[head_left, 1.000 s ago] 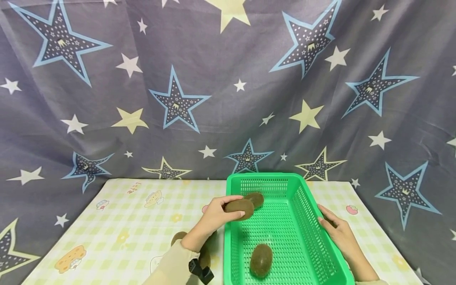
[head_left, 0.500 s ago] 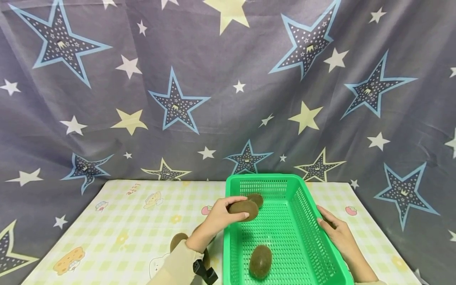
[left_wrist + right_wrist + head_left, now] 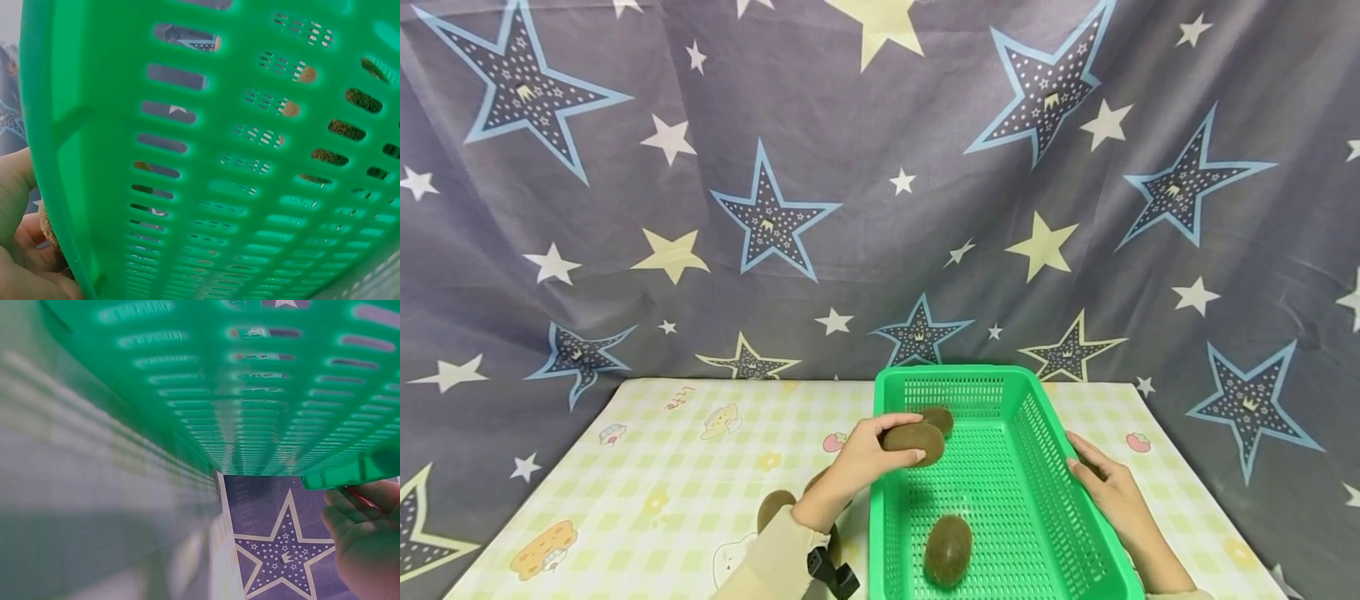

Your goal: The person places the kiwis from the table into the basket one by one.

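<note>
My left hand (image 3: 855,460) pinches a brown kiwi (image 3: 916,443) between thumb and fingers, just inside the left rim of a green plastic basket (image 3: 1000,508). Behind it a second kiwi (image 3: 938,420) lies in the basket, partly covered by the held one. Another kiwi (image 3: 948,550) rests on the basket floor toward the front. On the basket's right side, my right hand (image 3: 1116,492) grips the rim; in the right wrist view its fingers (image 3: 340,509) curl under that edge. The left wrist view looks along the outside of the basket's slotted wall, with kiwi skin (image 3: 347,130) showing through.
Left of the basket, several kiwis (image 3: 775,506) lie on the table, partly hidden by my left forearm. A pale checked cloth (image 3: 685,467) covers the table. A grey curtain with stars (image 3: 850,275) hangs right behind its back edge.
My left hand has moved slightly right with the kiwi, further over the basket, and then stayed nearly still. The right hand keeps its place on the rim.
</note>
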Action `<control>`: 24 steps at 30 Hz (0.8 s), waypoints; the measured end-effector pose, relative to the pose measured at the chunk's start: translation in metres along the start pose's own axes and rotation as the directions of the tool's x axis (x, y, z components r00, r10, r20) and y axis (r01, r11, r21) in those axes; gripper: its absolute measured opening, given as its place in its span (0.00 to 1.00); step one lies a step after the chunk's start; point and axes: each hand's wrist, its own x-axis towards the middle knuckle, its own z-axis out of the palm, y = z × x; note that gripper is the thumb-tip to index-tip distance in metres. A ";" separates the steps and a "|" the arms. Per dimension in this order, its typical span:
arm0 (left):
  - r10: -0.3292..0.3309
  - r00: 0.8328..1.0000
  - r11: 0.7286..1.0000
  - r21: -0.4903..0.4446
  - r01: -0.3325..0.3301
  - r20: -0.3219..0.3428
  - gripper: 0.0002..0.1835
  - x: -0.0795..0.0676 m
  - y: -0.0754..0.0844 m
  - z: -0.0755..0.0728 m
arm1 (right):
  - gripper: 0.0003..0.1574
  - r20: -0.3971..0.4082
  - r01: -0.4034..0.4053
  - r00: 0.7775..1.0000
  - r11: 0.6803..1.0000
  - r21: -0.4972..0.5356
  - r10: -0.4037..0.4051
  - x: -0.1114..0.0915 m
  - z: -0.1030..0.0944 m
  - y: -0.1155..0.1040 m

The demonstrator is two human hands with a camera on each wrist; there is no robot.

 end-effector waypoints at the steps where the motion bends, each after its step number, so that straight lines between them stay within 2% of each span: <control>1: 0.007 1.000 1.000 0.009 -0.007 0.004 0.25 0.000 -0.001 0.000 | 0.31 -0.001 0.000 1.000 1.000 -0.002 0.000 0.000 0.000 0.000; 7: 0.047 0.998 0.996 0.075 -0.049 0.038 0.24 0.001 -0.003 -0.002 | 0.31 0.004 -0.016 1.000 1.000 -0.025 0.017 0.000 -0.001 0.000; 10: 0.061 0.997 0.995 0.070 -0.064 0.046 0.24 0.000 -0.005 -0.004 | 0.30 0.001 -0.022 1.000 0.999 -0.027 0.022 0.000 -0.002 0.000; 13: 0.076 0.996 0.995 0.065 -0.079 0.036 0.24 -0.003 -0.005 -0.006 | 0.30 -0.002 -0.022 1.000 1.000 -0.020 0.022 0.000 -0.001 0.000; 24: 0.056 0.998 0.996 0.074 -0.055 -0.014 0.24 -0.017 -0.007 -0.028 | 0.30 -0.001 -0.032 0.999 0.999 -0.031 0.032 0.001 -0.002 -0.001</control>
